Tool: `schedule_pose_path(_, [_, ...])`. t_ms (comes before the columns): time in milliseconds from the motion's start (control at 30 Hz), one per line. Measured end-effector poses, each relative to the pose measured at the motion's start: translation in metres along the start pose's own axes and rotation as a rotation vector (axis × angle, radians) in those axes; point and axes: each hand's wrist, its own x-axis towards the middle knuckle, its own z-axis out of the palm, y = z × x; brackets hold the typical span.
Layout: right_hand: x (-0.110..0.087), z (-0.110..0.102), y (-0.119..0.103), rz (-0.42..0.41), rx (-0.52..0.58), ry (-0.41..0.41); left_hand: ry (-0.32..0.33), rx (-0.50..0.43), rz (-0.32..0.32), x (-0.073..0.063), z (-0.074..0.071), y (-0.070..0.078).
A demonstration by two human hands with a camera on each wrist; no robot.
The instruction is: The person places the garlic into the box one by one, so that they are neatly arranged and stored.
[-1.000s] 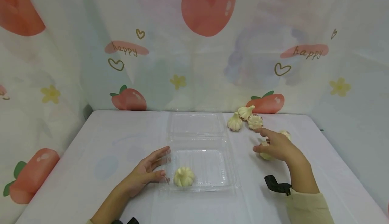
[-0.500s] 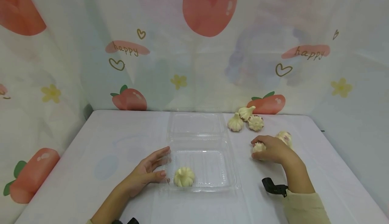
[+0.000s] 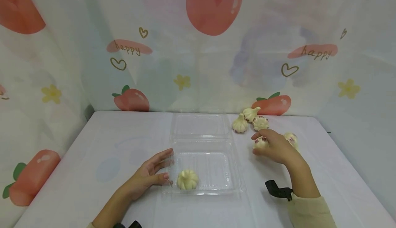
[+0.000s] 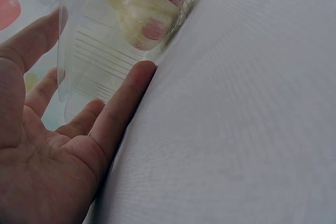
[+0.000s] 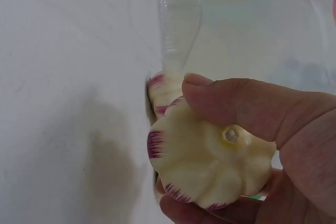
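Note:
My right hand [image 3: 278,148] grips a garlic bulb [image 5: 210,156] between thumb and fingers; it is cream with purple streaks. In the head view this bulb is partly hidden by the hand, and a shadow falls on the cloth below. A clear plastic clamshell box [image 3: 213,168] lies with its lid folded back at the middle of the table. Inside it, near the front left corner, sits another garlic bulb [image 3: 187,179]. My left hand [image 3: 145,177] rests at the box's left side, its fingers extended along the wall and little curled.
Three garlic bulbs [image 3: 240,123] cluster at the table's back edge, right of the lid [image 3: 199,125]. One more bulb [image 3: 291,140] lies behind the right hand, partly covered. A patterned cloth backdrop [image 3: 204,70] rises behind the white table [image 3: 130,128].
My right hand came down over a garlic bulb on the right, closed its fingers round it and raised it slightly toward the back left. The left hand and box have stayed put.

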Motion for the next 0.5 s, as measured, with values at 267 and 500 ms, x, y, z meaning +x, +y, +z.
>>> schedule_pose_path(267, [0.000, 0.000, -0.008, -0.002, 0.011, 0.010, 0.006, 0.004, 0.002, 0.000, 0.000, 0.002])
schedule_pose_path(500, [-0.001, 0.001, -0.013, -0.042, 0.033, 0.057, 0.004, 0.001, -0.009, 0.000, 0.000, 0.002])
